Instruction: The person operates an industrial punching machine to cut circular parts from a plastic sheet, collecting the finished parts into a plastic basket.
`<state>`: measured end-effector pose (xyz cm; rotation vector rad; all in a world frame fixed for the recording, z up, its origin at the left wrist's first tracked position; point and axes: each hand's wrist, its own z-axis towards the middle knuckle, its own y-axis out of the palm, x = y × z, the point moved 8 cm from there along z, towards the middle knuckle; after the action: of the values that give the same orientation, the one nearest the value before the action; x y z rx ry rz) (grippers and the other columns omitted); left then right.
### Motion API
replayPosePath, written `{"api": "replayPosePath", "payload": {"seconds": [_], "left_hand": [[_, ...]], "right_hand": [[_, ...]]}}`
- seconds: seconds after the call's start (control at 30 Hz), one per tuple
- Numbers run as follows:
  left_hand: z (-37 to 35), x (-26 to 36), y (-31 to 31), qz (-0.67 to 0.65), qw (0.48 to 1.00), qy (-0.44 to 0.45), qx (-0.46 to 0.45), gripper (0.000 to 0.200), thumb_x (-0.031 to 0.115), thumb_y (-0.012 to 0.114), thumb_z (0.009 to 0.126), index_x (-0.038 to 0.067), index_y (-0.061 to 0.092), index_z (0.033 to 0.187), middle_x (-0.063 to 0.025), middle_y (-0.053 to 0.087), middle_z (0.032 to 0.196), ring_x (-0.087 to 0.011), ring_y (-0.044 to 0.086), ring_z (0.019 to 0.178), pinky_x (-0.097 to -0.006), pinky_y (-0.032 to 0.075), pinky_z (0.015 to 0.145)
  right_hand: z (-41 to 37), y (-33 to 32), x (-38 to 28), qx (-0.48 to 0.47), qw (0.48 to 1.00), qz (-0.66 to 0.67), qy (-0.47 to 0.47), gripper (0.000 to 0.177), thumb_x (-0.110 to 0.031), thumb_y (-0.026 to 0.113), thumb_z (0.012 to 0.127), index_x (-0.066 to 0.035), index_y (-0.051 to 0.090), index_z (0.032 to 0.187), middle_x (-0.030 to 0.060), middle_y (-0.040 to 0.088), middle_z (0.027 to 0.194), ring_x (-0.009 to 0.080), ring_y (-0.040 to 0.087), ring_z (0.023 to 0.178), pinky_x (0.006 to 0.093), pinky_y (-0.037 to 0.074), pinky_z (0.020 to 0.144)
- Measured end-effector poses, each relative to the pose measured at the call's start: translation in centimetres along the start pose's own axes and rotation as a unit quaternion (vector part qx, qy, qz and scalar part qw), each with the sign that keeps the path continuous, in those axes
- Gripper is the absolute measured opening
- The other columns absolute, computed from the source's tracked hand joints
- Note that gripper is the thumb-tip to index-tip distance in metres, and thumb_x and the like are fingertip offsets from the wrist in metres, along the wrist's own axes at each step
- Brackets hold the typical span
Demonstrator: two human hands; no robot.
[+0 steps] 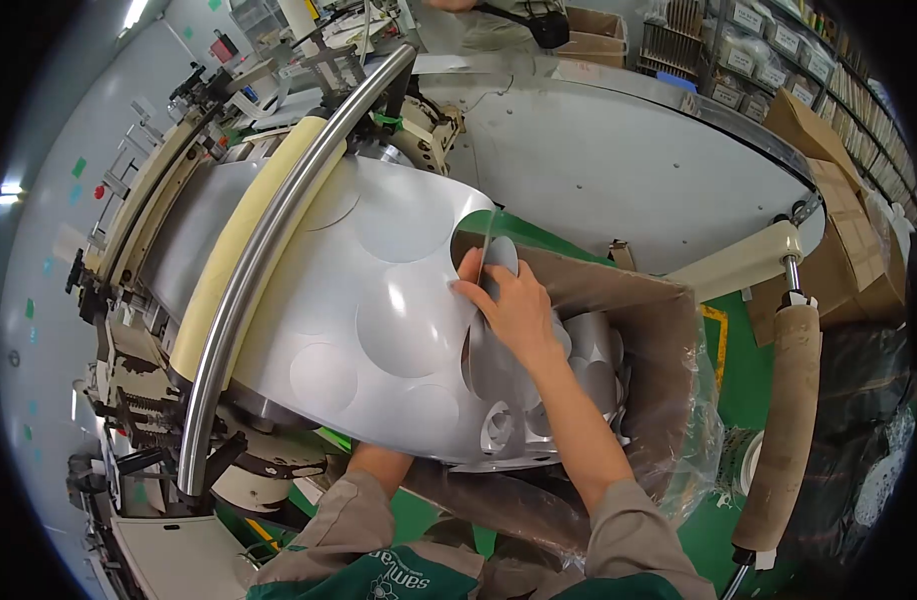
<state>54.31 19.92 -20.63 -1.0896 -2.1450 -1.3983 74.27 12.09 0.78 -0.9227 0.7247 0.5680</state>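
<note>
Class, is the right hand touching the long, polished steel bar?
Apart: the head view shows a wide stretch of silvery sheet between the right hand and the polished steel bar.

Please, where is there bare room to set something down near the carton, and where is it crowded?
Bare green floor shows between the carton and the brown roller. The carton is crowded: silver sheet overhangs it, and cut pieces lie inside, near the right hand.

One head-worn fisheye camera looks forward and steeply down, close above the silver sheet at mid-frame, with the green apron nearest at bottom edge and labelled shelving farther off, upper right; black rounds the corners.
</note>
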Motion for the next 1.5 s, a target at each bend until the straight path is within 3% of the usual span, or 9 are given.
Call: {"api": "replayPosePath", "payload": {"seconds": [0.27, 0.47, 0.63, 0.73, 0.83, 1.0, 1.07, 1.33, 1.5], "left_hand": [[-0.3, -1.8, 3.5, -0.006, 0.999, -0.013, -0.041, 0.044, 0.03, 0.037, 0.091, 0.004, 0.038, 0.127, -0.0105, 0.045, 0.125, -0.0263, 0.045, 0.114, -0.0389, 0.036, 0.097], [-6.1, -2.5, 0.1, -0.017, 0.997, -0.033, -0.069, 0.046, 0.032, 0.036, 0.091, 0.005, 0.037, 0.128, -0.0105, 0.044, 0.127, -0.0264, 0.044, 0.115, -0.0391, 0.035, 0.098], [-10.8, -2.1, -1.9, -0.029, 0.994, -0.047, -0.097, 0.047, 0.033, 0.035, 0.091, 0.005, 0.036, 0.129, -0.0106, 0.043, 0.128, -0.0264, 0.043, 0.116, -0.0392, 0.035, 0.098], [-12.1, -1.0, -1.3, -0.038, 0.99, -0.045, -0.127, 0.048, 0.034, 0.035, 0.091, 0.005, 0.036, 0.129, -0.0106, 0.043, 0.128, -0.0264, 0.043, 0.116, -0.0393, 0.034, 0.099], [-12.9, -0.1, -0.6, -0.056, 0.985, -0.047, -0.158, 0.049, 0.035, 0.034, 0.092, 0.005, 0.035, 0.13, -0.0106, 0.042, 0.129, -0.0265, 0.042, 0.117, -0.0393, 0.034, 0.099], [-13.6, 1.0, 1.0, -0.089, 0.972, -0.052, -0.213, 0.05, 0.037, 0.033, 0.092, 0.005, 0.034, 0.13, -0.0106, 0.042, 0.13, -0.0265, 0.042, 0.117, -0.0394, 0.033, 0.099], [-13.9, 2.0, 1.3, -0.099, 0.968, -0.049, -0.227, 0.051, 0.038, 0.032, 0.092, 0.005, 0.034, 0.131, -0.0106, 0.041, 0.13, -0.0265, 0.042, 0.118, -0.0395, 0.033, 0.1], [-17.6, 8.9, 1.9, -0.117, 0.966, 0.003, -0.231, 0.052, 0.039, 0.03, 0.093, 0.005, 0.034, 0.131, -0.0101, 0.042, 0.13, -0.0259, 0.042, 0.118, -0.0393, 0.034, 0.099], [-21.3, 10.5, 0.2, -0.124, 0.981, 0.035, -0.146, 0.066, 0.055, 0.031, 0.088, 0.005, 0.033, 0.132, -0.009, 0.035, 0.136, -0.0247, 0.034, 0.124, -0.0377, 0.024, 0.104]], "right_hand": [[-2.1, -2.6, 4.6, 0.122, 0.989, 0.039, 0.073, 0.031, -0.025, 0.057, 0.083, 0.003, 0.058, 0.07, 0.0243, 0.052, 0.065, 0.032, 0.05, 0.055, 0.0371, 0.039, 0.056], [-8.6, -4.1, 14.9, 0.227, 0.889, 0.285, 0.277, 0.031, -0.023, 0.056, 0.087, 0.006, 0.06, 0.078, -0.0009, 0.054, 0.07, 0.006, 0.043, 0.064, 0.0239, 0.036, 0.057], [-12.5, -6.0, 16.4, 0.291, 0.837, 0.354, 0.298, 0.032, -0.025, 0.053, 0.088, 0.005, 0.061, 0.079, 0.0014, 0.056, 0.073, 0.008, 0.046, 0.067, 0.0263, 0.039, 0.061], [-13.9, -7.6, 16.6, 0.245, 0.861, 0.311, 0.32, 0.036, -0.029, 0.053, 0.088, 0.005, 0.062, 0.076, 0.0031, 0.058, 0.068, 0.0089, 0.046, 0.062, 0.028, 0.039, 0.058], [-14.5, -8.9, 15.8, 0.041, 0.926, 0.036, 0.375, 0.048, -0.045, 0.058, 0.08, 0.002, 0.065, 0.069, 0.0123, 0.057, 0.058, 0.0132, 0.053, 0.06, 0.0309, 0.043, 0.061], [-12.8, -7.5, 9.3, -0.007, 0.957, 0.037, 0.289, 0.044, -0.04, 0.06, 0.08, 0.003, 0.067, 0.077, 0.0134, 0.065, 0.071, 0.0174, 0.063, 0.068, 0.0277, 0.045, 0.067], [-11.8, -5.7, 7.2, -0.018, 0.971, 0.054, 0.233, 0.044, -0.041, 0.06, 0.078, 0.003, 0.066, 0.079, 0.0177, 0.063, 0.071, 0.0266, 0.061, 0.067, 0.0346, 0.044, 0.065], [-9.4, -0.9, -1.4, -0.084, 0.965, 0.225, 0.101, 0.018, -0.009, 0.058, 0.079, 0.0, 0.064, 0.092, 0.0075, 0.065, 0.087, 0.0141, 0.058, 0.084, 0.0256, 0.043, 0.077], [-9.4, 1.0, -1.7, -0.049, 0.945, 0.316, 0.06, 0.058, -0.004, 0.06, 0.075, -0.008, 0.038, 0.129, 0.0119, 0.044, 0.123, 0.0221, 0.045, 0.11, 0.0317, 0.037, 0.092]]}}
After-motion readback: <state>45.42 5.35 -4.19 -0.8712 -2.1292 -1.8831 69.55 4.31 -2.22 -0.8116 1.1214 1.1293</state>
